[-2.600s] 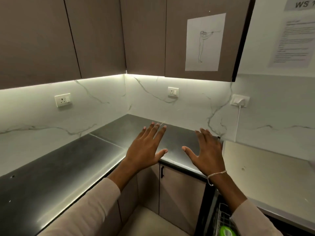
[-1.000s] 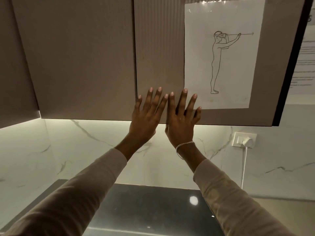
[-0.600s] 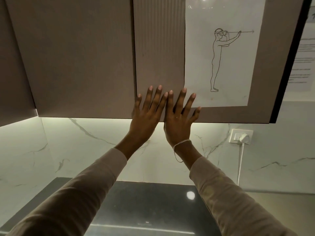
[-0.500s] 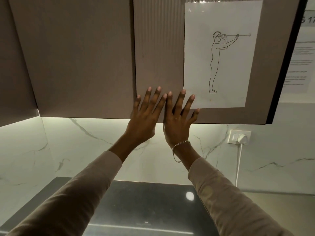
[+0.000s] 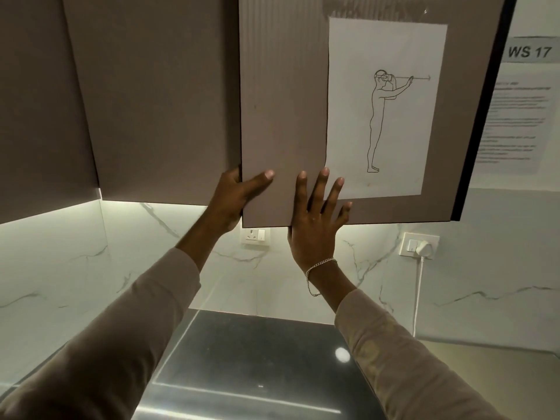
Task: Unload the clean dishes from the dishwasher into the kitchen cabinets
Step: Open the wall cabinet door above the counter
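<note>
A brown upper cabinet door (image 5: 281,110) hangs above the counter with a sheet of paper (image 5: 385,107) taped to it, showing a line drawing of a standing figure. My left hand (image 5: 236,195) grips the door's left edge near the bottom corner, thumb on the front, fingers hidden behind the edge. The door stands slightly ajar from the neighbouring door (image 5: 157,101). My right hand (image 5: 318,219) rests flat on the door's lower front, fingers spread and straight. No dishes or dishwasher are in view.
A dark counter (image 5: 251,359) lies below, against a white marble backsplash (image 5: 75,262). Two wall sockets (image 5: 256,236) (image 5: 419,248) sit under the cabinets, the right one with a white plug and cable. Printed notices (image 5: 521,116) hang on the right wall.
My left hand has moved from lying flat on the door to gripping its left edge, and the door has swung slightly out. My right hand stays flat on the door.
</note>
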